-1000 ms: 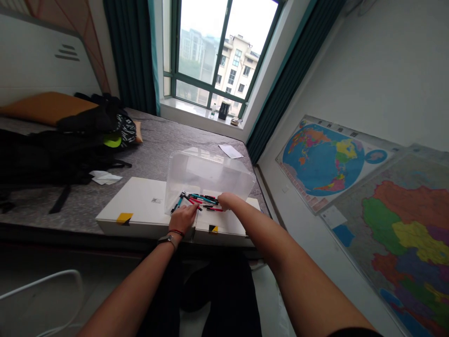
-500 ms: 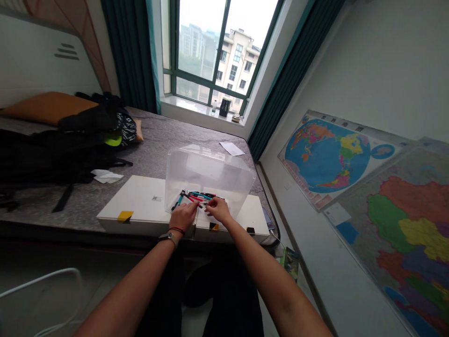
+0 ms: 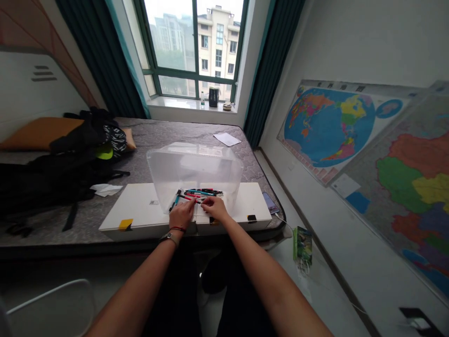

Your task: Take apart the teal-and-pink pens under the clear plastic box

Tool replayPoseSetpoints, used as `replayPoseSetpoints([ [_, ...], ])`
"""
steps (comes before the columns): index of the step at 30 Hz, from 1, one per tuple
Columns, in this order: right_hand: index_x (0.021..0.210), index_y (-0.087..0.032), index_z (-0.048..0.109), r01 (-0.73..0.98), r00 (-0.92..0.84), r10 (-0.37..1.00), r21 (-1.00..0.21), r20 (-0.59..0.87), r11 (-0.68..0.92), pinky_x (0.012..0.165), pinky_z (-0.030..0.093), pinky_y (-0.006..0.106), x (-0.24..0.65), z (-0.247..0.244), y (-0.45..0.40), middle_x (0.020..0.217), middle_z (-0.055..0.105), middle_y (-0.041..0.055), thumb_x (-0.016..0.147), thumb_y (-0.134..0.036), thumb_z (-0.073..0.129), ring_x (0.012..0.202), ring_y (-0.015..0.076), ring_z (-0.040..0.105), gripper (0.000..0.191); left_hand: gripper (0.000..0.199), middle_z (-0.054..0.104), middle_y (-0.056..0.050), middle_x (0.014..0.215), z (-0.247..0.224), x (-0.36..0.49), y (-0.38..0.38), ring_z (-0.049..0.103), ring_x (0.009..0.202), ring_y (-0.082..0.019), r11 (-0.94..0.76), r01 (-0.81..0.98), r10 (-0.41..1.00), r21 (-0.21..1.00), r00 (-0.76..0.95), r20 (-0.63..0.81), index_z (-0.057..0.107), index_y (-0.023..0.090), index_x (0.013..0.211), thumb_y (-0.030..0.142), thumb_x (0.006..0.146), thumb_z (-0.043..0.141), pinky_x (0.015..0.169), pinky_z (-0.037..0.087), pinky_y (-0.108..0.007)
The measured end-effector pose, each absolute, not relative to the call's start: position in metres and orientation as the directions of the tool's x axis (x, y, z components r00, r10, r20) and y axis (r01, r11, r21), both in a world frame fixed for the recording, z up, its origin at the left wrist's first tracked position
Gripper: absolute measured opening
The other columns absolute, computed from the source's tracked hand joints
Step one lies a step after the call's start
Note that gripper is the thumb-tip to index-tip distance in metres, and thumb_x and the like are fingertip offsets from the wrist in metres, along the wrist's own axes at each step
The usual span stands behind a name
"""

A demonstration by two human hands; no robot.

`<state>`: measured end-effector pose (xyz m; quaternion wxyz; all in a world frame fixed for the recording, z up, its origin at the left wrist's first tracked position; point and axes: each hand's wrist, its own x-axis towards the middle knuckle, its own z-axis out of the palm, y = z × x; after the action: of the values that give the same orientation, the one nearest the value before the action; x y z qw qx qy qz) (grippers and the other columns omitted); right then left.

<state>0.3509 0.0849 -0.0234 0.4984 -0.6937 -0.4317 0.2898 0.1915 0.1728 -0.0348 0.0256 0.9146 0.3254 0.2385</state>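
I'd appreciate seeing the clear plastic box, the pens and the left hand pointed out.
clear plastic box (image 3: pixel 194 161), head view, upper wall
pens (image 3: pixel 199 193), head view, bunch's middle
left hand (image 3: pixel 181 215), head view, its back

**Red, teal and black pens at the grips**

Just ahead of the left grip (image 3: pixel 181 215) and right grip (image 3: pixel 214 208), the pens (image 3: pixel 203 192) show red, teal and black barrels. Beyond them stands a clear, colourless plastic bin (image 3: pixel 194 164). Beneath the grips lies a white box (image 3: pixel 147 206), with yellow-and-black tape (image 3: pixel 125 224) to the left. Farther ahead spreads a grey patterned mattress (image 3: pixel 182 135). Right of the grips hangs a multicoloured world map (image 3: pixel 326 126) with blue oceans.
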Motion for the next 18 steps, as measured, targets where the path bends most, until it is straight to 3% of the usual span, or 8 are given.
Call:
replayPoseSetpoints([
  [8,0.09,-0.016,0.072,0.325,0.5,0.866,-0.925,-0.011,-0.199,0.063,0.056,0.021,0.3482,-0.0141,0.0817,0.082,0.075,0.0034,0.081,-0.026,0.066,0.068,0.0143,0.071,0.014,0.044,0.074,-0.008,0.099,-0.0357,0.1927,0.1723,0.062,0.084,-0.021,-0.782,0.602,0.603,0.161,0.666,0.439,0.061,0.027,0.135,0.037,0.102,0.034,0.07,0.039,-0.03],
  [18,0.091,-0.018,0.073,0.47,0.478,0.878,-0.852,0.028,-0.229,0.074,0.054,0.022,0.351,-0.0161,0.0836,0.089,0.077,0.004,0.081,-0.025,0.067,0.081,0.0161,0.072,0.014,0.043,0.075,-0.008,0.101,-0.0373,0.1927,0.1728,0.061,0.084,-0.022,-0.789,0.592,0.594,0.164,0.668,0.447,0.061,0.029,0.135,0.034,0.1,0.036,0.071,0.039,-0.03],
])
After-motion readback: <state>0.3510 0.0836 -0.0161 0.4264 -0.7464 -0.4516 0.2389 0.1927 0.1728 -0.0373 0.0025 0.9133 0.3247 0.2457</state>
